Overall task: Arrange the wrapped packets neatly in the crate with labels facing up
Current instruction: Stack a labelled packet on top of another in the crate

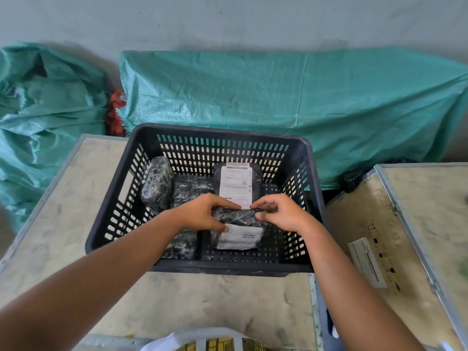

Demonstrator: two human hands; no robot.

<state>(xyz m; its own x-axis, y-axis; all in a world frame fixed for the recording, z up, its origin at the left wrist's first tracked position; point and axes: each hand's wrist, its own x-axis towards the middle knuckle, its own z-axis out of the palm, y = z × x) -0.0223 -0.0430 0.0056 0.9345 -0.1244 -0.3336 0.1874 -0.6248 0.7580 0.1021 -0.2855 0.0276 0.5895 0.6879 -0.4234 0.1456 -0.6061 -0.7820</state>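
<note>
A dark slotted plastic crate [119, 214] stands on a pale table. Inside it, both hands hold one black wrapped packet [239, 230] by its upper edge, its white label facing me. My left hand [202, 214] grips the packet's left top corner and my right hand [281, 211] pinches the right top corner. Behind it another packet [236, 183] lies with its white label up. At the crate's left a bubble-wrapped packet [157, 183] stands on edge, with a flat one [190, 188] beside it and another [181, 245] under my left wrist.
The pale table top [202, 305] carries the crate. A second board with a metal edge and a white sticker [367, 262] lies to the right. Green woven sacks [278, 97] lean against the wall behind, with a red cloth [115, 112] between them.
</note>
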